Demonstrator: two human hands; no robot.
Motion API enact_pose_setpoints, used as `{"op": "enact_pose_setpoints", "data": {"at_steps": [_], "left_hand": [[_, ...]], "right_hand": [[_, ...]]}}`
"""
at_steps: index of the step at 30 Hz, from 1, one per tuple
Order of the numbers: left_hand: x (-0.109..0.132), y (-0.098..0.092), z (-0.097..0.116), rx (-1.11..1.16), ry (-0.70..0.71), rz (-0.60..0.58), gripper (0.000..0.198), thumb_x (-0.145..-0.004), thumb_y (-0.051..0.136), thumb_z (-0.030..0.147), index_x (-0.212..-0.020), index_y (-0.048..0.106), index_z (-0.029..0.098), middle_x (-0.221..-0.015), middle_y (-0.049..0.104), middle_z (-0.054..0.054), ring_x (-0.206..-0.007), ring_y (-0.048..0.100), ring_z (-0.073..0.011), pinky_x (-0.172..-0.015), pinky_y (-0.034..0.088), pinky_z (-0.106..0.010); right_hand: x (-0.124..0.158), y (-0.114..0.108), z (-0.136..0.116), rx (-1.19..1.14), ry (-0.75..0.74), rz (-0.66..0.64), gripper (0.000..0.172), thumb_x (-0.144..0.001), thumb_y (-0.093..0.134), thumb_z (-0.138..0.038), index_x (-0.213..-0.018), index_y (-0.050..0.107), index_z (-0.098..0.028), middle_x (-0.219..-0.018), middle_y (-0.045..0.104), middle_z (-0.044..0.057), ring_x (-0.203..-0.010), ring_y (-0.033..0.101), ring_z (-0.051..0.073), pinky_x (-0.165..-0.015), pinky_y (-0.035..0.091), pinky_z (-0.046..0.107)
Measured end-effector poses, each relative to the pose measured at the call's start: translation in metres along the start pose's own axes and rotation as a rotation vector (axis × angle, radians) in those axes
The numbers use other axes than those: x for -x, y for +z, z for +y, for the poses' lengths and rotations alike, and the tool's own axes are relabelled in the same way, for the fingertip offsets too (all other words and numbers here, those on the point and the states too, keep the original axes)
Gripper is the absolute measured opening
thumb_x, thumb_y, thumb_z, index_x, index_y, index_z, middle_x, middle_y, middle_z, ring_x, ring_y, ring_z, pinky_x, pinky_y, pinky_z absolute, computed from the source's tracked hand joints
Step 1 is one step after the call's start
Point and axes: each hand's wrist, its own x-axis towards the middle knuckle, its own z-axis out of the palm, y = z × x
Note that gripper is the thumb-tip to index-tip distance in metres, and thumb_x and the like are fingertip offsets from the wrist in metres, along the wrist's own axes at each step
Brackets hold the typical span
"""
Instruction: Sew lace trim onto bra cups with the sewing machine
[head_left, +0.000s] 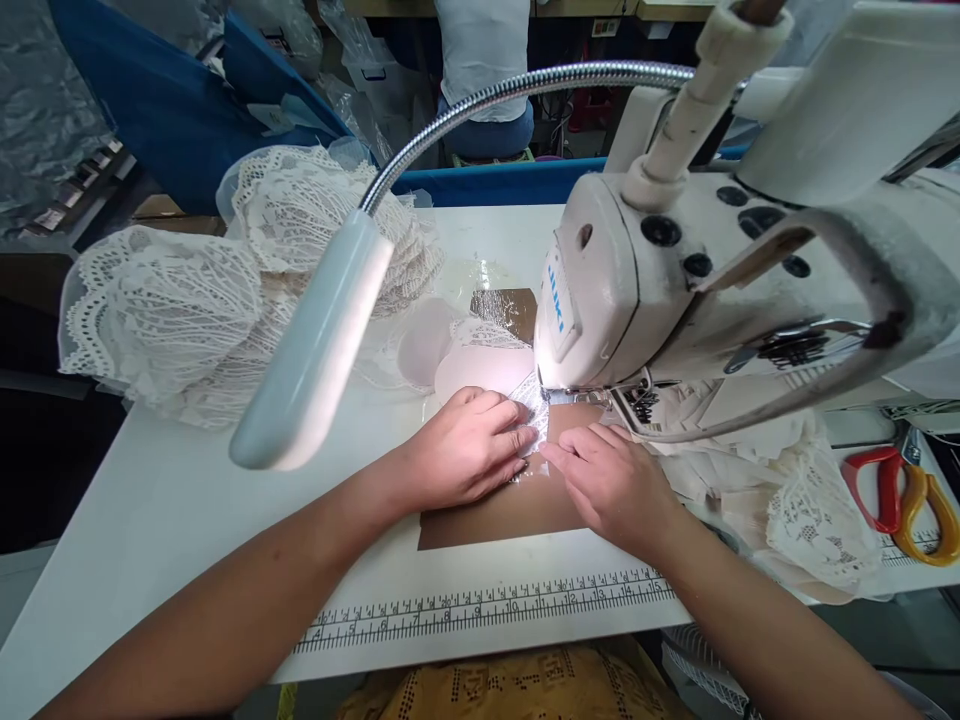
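Observation:
A white lace piece with a pale smooth cup-shaped panel lies partly beneath the needle area of a white sewing machine. My left hand rests palm down on the lace, left of the needle, its fingers stretched out and flat. On the near right side, my right hand pinches the lace's edge between thumb and forefinger, its other fingers curled. Under both hands a brown sheet covers part of the machine bed. The needle itself is hard to make out.
Stacked lace cups fill the left of the white table. A gooseneck lamp arches over the work. More lace pieces and scissors with red and yellow handles lie right. A printed ruler runs along the front. A person sits beyond.

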Motion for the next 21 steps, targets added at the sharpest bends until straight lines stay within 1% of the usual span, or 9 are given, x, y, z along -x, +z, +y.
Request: {"op": "enact_pose_setpoints", "data": {"at_steps": [2, 4, 9, 15, 21], "left_hand": [[-0.002, -0.001, -0.001, 0.0, 0.005, 0.009, 0.033, -0.096, 0.045, 0.03, -0.123, 0.058, 0.015, -0.123, 0.059, -0.012, -0.101, 0.053, -0.0245, -0.085, 0.041, -0.039], [-0.004, -0.001, -0.001, -0.031, -0.006, 0.019, 0.034, -0.097, 0.044, 0.029, -0.124, 0.057, 0.013, -0.127, 0.058, -0.012, -0.102, 0.053, -0.0251, -0.084, 0.042, -0.039], [-0.01, -0.002, -0.002, -0.123, -0.02, -0.015, 0.035, -0.098, 0.04, 0.028, -0.123, 0.059, 0.012, -0.129, 0.059, -0.011, -0.094, 0.054, -0.0239, -0.076, 0.042, -0.037], [-0.012, -0.003, -0.001, -0.161, -0.006, -0.059, 0.036, -0.098, 0.04, 0.028, -0.126, 0.057, 0.014, -0.132, 0.056, -0.012, -0.093, 0.054, -0.0238, -0.072, 0.041, -0.037], [-0.012, 0.0, -0.003, -0.165, -0.006, -0.035, 0.036, -0.097, 0.04, 0.027, -0.127, 0.056, 0.013, -0.131, 0.057, -0.013, -0.094, 0.053, -0.0237, -0.075, 0.04, -0.037]], "right_hand": [[-0.001, 0.0, 0.0, -0.005, -0.002, -0.005, 0.031, -0.083, 0.044, -0.008, -0.102, 0.067, -0.016, -0.075, 0.06, 0.004, -0.069, 0.045, 0.017, -0.069, 0.03, 0.032], [-0.001, -0.001, -0.001, -0.023, -0.001, 0.001, 0.032, -0.082, 0.043, -0.007, -0.102, 0.067, -0.015, -0.076, 0.061, 0.004, -0.069, 0.044, 0.017, -0.068, 0.029, 0.031], [-0.002, -0.001, -0.001, -0.068, 0.011, 0.013, 0.032, -0.082, 0.042, -0.007, -0.102, 0.066, -0.015, -0.078, 0.061, 0.004, -0.071, 0.045, 0.017, -0.066, 0.029, 0.03], [-0.002, -0.001, -0.001, -0.056, 0.02, 0.025, 0.033, -0.082, 0.043, -0.007, -0.105, 0.065, -0.016, -0.08, 0.062, 0.004, -0.073, 0.047, 0.018, -0.066, 0.03, 0.03], [-0.005, -0.005, -0.002, -0.017, 0.077, 0.039, 0.035, -0.08, 0.047, -0.007, -0.109, 0.064, -0.017, -0.081, 0.064, 0.005, -0.079, 0.05, 0.019, -0.064, 0.031, 0.03]]}}
